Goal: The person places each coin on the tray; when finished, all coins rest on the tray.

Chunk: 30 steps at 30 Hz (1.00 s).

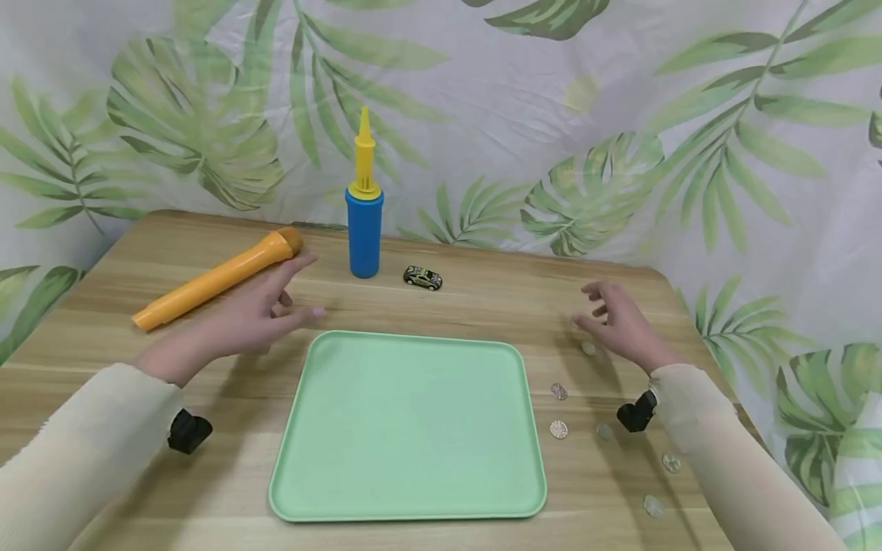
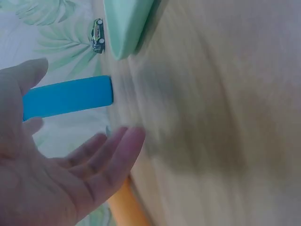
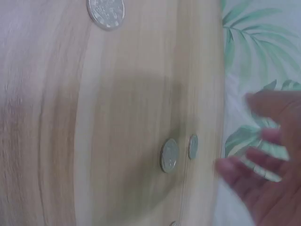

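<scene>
My left hand point(image 1: 255, 310) hovers over the table with fingers extended and nothing in it, beside an orange toy microphone point(image 1: 213, 282) and near the tray's far left corner. Its palm and loosely spread fingers show in the left wrist view. On the right, my right hand point(image 1: 616, 321) is raised over the table, fingers loosely bent and holding nothing. A silver coin point(image 1: 588, 348) lies just below its thumb in the head view. The right wrist view shows coins point(image 3: 169, 155) on the wood beside the blurred fingers. A light green tray point(image 1: 406, 428) lies flat between the hands.
A blue and yellow balloon pump point(image 1: 364, 229) stands upright at the back, with a small patterned toy car point(image 1: 423, 278) to its right. Several more coins point(image 1: 559, 429) are scattered right of the tray. A leaf-print cloth point(image 1: 482, 138) hangs behind the wooden table.
</scene>
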Each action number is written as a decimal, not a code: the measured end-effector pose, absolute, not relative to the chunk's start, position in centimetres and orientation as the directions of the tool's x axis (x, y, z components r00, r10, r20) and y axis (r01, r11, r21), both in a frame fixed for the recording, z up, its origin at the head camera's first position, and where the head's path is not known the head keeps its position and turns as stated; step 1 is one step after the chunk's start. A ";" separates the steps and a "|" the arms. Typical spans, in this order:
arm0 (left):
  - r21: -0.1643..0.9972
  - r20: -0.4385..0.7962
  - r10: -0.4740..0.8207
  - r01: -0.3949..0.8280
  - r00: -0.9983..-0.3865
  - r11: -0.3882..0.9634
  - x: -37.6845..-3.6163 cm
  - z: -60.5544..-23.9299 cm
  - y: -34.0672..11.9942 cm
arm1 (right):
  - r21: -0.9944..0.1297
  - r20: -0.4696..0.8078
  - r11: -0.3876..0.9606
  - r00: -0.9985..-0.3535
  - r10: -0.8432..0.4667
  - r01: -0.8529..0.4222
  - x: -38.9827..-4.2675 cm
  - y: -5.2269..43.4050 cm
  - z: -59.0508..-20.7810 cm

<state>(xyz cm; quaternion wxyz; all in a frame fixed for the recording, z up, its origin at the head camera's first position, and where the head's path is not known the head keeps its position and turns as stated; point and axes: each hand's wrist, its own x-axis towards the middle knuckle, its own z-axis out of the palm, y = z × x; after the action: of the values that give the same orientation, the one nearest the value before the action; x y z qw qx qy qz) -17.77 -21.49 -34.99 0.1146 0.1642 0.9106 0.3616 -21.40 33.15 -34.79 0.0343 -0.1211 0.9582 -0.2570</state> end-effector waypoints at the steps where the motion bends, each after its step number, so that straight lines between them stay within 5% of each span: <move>1: 0.717 -0.129 0.386 0.183 -0.913 0.673 -17.8 -35.1 -21.4 | -0.493 -0.047 0.850 -0.970 -0.238 -0.184 -21.3 33.3 -34.7; 10: 0.837 -0.312 0.403 -0.048 -0.860 0.545 -17.0 -36.0 -20.9 | -0.478 -0.360 0.878 -0.919 -0.162 0.032 -20.7 34.5 -34.9; 18: 0.828 -0.368 0.435 -0.076 -0.822 0.556 -16.3 -36.6 -20.3 | -0.474 -0.372 0.878 -0.918 -0.137 0.062 -20.7 34.6 -35.7; 30: 0.787 -0.357 0.397 -0.043 -0.845 0.616 -16.1 -37.1 -19.3 | -0.442 -0.365 0.895 -0.923 -0.120 0.059 -20.0 34.7 -35.9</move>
<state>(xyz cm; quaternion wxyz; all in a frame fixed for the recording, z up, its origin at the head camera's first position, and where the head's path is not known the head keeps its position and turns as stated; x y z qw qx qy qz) -16.12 -19.25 -37.08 0.2582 0.1029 0.8610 0.4259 -20.00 34.73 -35.89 0.1955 -0.0159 0.9536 -0.2283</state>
